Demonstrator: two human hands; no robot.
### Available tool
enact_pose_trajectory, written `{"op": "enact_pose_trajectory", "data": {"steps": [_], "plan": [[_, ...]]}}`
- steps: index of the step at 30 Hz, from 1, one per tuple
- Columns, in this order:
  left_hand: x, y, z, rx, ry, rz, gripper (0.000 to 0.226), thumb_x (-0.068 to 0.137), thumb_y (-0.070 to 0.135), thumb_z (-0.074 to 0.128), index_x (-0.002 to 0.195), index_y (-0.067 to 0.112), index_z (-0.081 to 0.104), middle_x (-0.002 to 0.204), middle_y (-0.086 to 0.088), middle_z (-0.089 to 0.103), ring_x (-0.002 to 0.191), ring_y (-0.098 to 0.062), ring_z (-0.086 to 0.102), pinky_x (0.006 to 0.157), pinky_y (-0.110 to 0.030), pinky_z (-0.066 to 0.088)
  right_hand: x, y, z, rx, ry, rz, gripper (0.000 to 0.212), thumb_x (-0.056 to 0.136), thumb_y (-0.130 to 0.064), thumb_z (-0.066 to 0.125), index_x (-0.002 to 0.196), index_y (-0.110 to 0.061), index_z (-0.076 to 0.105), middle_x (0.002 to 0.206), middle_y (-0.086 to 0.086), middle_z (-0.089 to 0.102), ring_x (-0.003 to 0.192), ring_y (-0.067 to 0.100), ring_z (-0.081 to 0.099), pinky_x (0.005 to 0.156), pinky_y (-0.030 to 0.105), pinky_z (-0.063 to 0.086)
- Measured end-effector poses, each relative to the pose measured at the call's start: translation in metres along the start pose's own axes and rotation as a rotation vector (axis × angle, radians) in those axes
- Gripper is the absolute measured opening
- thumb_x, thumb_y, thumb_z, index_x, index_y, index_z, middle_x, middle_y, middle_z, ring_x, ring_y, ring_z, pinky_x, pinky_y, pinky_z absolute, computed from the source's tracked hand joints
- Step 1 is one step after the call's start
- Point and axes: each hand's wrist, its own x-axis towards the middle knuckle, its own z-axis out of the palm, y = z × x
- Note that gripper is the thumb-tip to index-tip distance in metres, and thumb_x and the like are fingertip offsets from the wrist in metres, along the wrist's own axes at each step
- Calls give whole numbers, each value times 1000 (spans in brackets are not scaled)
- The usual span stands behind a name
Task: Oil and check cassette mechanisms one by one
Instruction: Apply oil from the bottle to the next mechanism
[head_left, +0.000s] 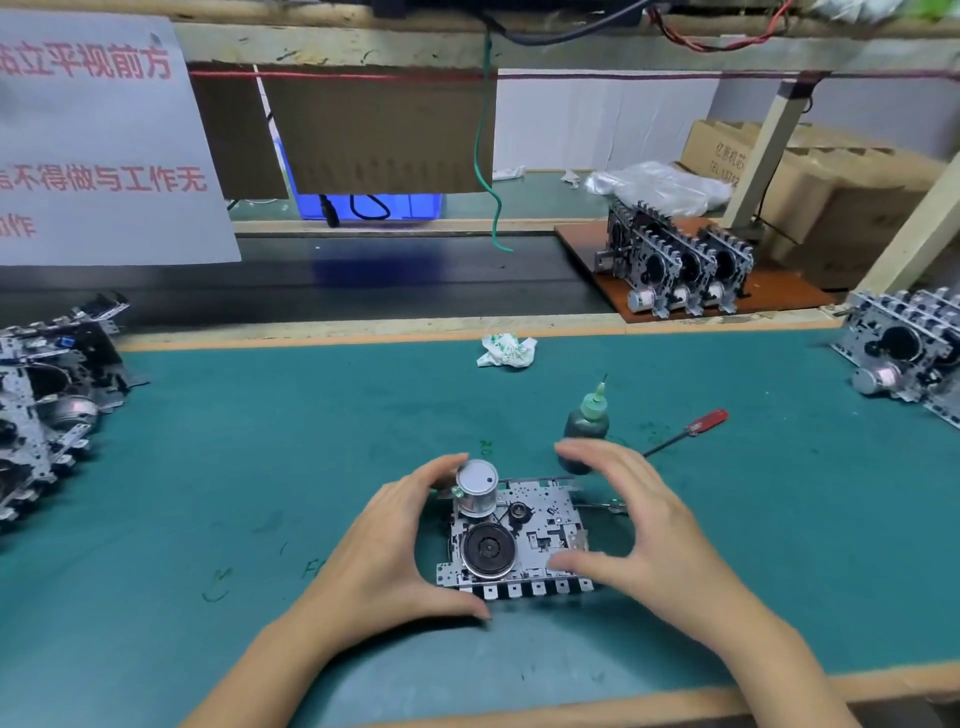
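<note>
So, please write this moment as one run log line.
mechanism on mat | left hand, right hand hold it | oil bottle behind

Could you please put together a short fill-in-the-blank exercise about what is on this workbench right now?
1. The cassette mechanism between both hands lies on a ____ mat.
2. The oil bottle stands just beyond the ____ hand.
3. The screwdriver has a ____ handle.
4. The left hand has fingertips near the mechanism's silver ____.

Missing words: green; right; red; motor
</note>
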Motion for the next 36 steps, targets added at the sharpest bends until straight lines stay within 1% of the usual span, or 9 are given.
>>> {"op": "enact_pose_trajectory", "data": {"steps": [4,10,19,23,26,28,31,34,36], "plan": [[1,1,1,-10,-48,12,117,42,76,77,134,67,5,131,49,24,122,15,33,96,1,22,21,-5,-7,-302,-340,-93,115,53,-72,71,144,-46,4,141,-42,-3,132,-20,-5,101,-2,-5],[0,0,1,-26,-52,22,118,44,74,77,135,66,3,129,52,23,121,17,32,96,2,21,33,-2,3,-534,-512,-75,137,51,-72,74,151,-23,-7,157,-12,5,142,4,2,105,9,-3],[0,-2,3,-11,-110,68,131,41,77,77,140,60,-9,136,52,9,129,20,19,100,2,15,29,-5,5,-546,-502,-66,129,55,-69,74,151,-22,2,153,-13,15,139,6,11,104,9,3],[1,-3,7,-3,-125,63,133,43,76,77,139,60,-14,140,46,10,131,17,20,105,-5,18,29,-12,8,-570,-437,-71,110,59,-57,74,147,-20,20,143,-9,34,132,10,30,107,21,26],[7,-7,5,-273,-102,-36,122,52,66,76,144,51,-3,149,23,22,134,8,28,110,-16,25,33,-18,4,-624,-381,-105,94,57,-56,72,137,-24,34,129,-10,50,118,14,48,96,30,40],[14,-6,1,-550,-19,-140,100,59,70,63,142,36,19,150,5,31,133,-2,36,114,-29,27,33,-19,-1,-474,-362,-71,90,54,-58,74,133,-29,42,123,-16,56,112,9,54,93,29,43],[19,0,-4,-862,-108,-159,84,72,80,46,131,20,53,143,0,46,132,-15,41,112,-33,27,28,-27,1,341,-428,58,80,54,-41,84,126,-27,55,120,-18,63,113,1,57,97,20,43],[18,5,0,-1245,-270,-262,122,45,88,64,123,-5,57,120,-17,52,111,-32,45,104,-43,31,22,-38,17,973,-536,145,80,55,-55,83,117,-10,60,114,1,67,109,17,61,98,32,46],[21,9,9,-1488,-330,-389,131,29,83,74,126,-2,54,106,-22,61,98,-31,58,98,-44,41,18,-44,29,1146,-616,184,83,60,-61,77,118,-6,53,112,1,68,108,15,62,95,30,48]]}}
